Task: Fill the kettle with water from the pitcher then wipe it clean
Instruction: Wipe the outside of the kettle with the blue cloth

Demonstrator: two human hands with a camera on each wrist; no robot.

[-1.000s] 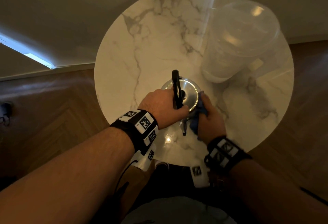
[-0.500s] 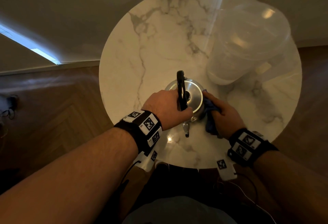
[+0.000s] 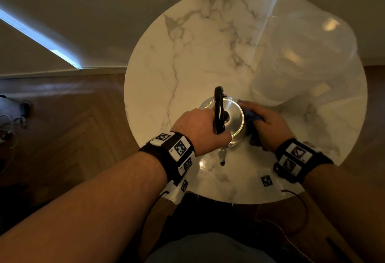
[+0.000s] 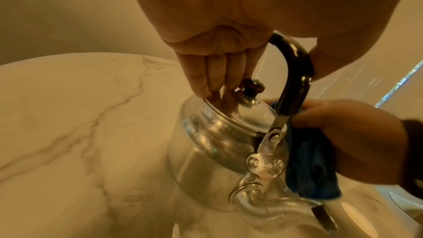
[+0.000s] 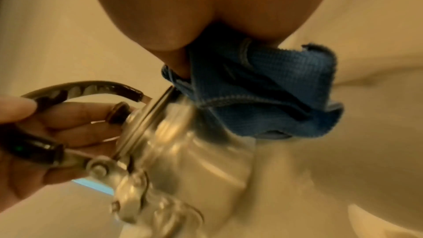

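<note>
A shiny steel kettle (image 3: 233, 117) with a black handle (image 3: 218, 108) stands on the round marble table (image 3: 187, 54), spout toward me. My left hand (image 3: 200, 127) grips the handle, and its fingertips (image 4: 215, 90) touch the lid (image 4: 249, 115). My right hand (image 3: 268, 125) holds a bunched blue cloth (image 3: 253, 121) and presses it against the kettle's right side. The cloth (image 5: 263, 93) lies against the kettle's upper wall (image 5: 194, 142) in the right wrist view. A clear plastic pitcher (image 3: 302, 60) stands behind the kettle to the right.
The kettle's spout (image 3: 221, 156) points at the table's near edge. Wooden herringbone floor (image 3: 62, 127) surrounds the table, with cables (image 3: 12, 117) at the far left. A wall (image 3: 83, 2) rises behind the table.
My right hand has carried the cloth from the kettle's near side by the spout round to its right side and farther back. The left hand keeps its hold on the handle.
</note>
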